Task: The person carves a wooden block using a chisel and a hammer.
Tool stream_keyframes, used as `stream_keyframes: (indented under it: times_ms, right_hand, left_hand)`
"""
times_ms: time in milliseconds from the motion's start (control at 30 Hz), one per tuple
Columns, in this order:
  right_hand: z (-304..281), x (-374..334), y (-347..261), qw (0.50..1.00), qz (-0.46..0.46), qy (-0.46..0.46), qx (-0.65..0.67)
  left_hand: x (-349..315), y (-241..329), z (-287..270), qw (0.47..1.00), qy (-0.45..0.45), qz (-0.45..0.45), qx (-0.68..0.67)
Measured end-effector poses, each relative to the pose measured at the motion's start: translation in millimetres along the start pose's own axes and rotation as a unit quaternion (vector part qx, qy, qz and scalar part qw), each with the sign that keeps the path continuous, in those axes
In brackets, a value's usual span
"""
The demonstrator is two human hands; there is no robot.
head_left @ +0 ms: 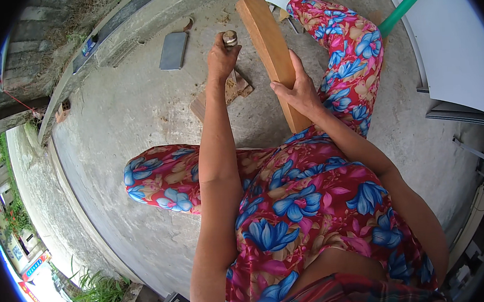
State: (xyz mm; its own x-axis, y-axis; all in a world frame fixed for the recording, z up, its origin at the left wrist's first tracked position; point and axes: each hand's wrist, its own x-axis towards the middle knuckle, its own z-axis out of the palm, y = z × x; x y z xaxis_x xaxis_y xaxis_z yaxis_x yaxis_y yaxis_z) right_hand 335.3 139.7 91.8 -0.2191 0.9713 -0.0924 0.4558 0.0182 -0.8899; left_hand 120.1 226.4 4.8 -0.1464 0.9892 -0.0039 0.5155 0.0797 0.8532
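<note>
My left hand (pixel 223 61) is closed around the handle of a chisel-like tool (pixel 230 38), whose rounded top with a metal band sticks out above my fist. A thin shaft runs down from the fist toward a piece of wood (pixel 240 89) lying on the floor; whether the tip touches it is hard to tell. My right hand (pixel 301 93) grips a thick squared wooden block (pixel 268 42) near its lower end. The block stands tilted, its far end up and away from me, its near end by my lap.
A grey rectangular slab (pixel 174 51) lies on the concrete floor (pixel 138 113) beyond my left hand. My bent legs in flowered trousers (pixel 353 59) frame the work spot. To the right are a green hose (pixel 411 3) and a white panel (pixel 458 35). A low ledge (pixel 75 89) curves along the left.
</note>
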Motion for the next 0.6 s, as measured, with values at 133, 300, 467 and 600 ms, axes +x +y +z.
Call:
stream_keyframes:
  times_ms: [133,300,467,600]
  right_hand:
    - [2,0,-3,1.000,-0.011,0.010,0.006]
    - [2,0,-17,0.997,-0.070,0.017,0.003]
    - [8,0,-10,0.997,-0.070,0.000,-0.028]
    - [8,3,-2,0.998,-0.026,-0.040,-0.034]
  left_hand:
    - [-1,-5,2,0.999,-0.017,-0.018,-0.032]
    - [-1,-5,5,0.999,-0.012,-0.019,-0.023]
    - [-5,-3,11,1.000,-0.012,-0.011,-0.003]
    - [-3,2,14,0.999,0.004,0.021,0.041]
